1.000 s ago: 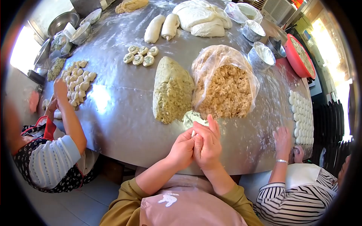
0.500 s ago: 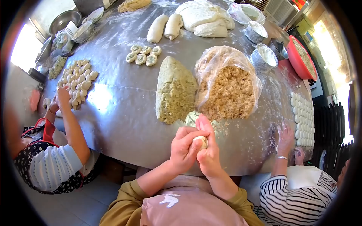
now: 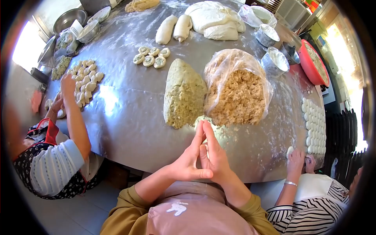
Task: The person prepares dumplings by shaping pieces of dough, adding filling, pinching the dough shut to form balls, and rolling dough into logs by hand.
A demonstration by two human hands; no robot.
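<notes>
My left hand (image 3: 190, 156) and my right hand (image 3: 214, 156) meet palm to palm over the front of the metal table, fingertips touching and pointing away from me. The dough piece seen between them earlier is hidden; only a small pale bit may show between the palms. Just beyond my fingertips lie a greenish mound of filling (image 3: 183, 96) and, touching it on the right, a brown crumbly mound (image 3: 241, 96) partly covered by clear plastic. Farther back sit several small filled dough rounds (image 3: 149, 60).
Two dough rolls (image 3: 166, 29) and a large dough mass (image 3: 215, 21) lie at the back. A person at left handles shaped pieces (image 3: 84, 80); another at right works beside rows of white pieces (image 3: 313, 125). Metal bowls (image 3: 275, 61) and a red basin (image 3: 313, 62) stand right.
My hands have gone from cupping a small pale dough piece to lying palm to palm with fingers straightened, hiding it. The person at right now has a white piece by the fingers.
</notes>
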